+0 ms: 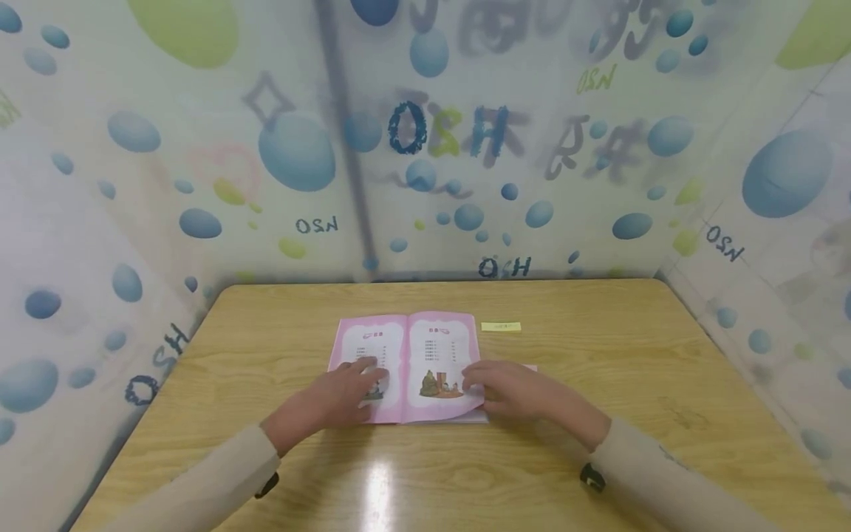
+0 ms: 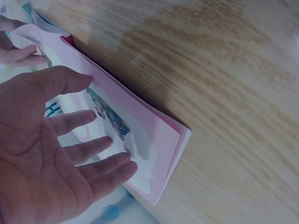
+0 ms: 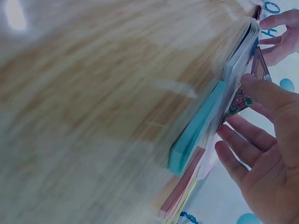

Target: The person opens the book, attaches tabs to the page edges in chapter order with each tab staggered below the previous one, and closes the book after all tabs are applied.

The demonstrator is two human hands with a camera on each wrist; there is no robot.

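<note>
An open pink book (image 1: pixel 425 355) lies flat in the middle of the wooden table (image 1: pixel 631 355). My left hand (image 1: pixel 346 391) rests on the lower part of the left page, fingers straight and spread (image 2: pixel 60 140) over the page (image 2: pixel 149 126). My right hand (image 1: pixel 512 388) lies on the lower right corner of the right page. In the right wrist view its thumb (image 3: pixel 254 88) touches the page edge beside the book's stacked pages and teal cover (image 3: pixel 201 130), and the fingers are extended. That view is blurred.
A small yellow sticky note (image 1: pixel 501 326) lies on the table just beyond the book's upper right corner. Walls printed with blue bubbles (image 1: pixel 299 151) close in the table at the back and on both sides.
</note>
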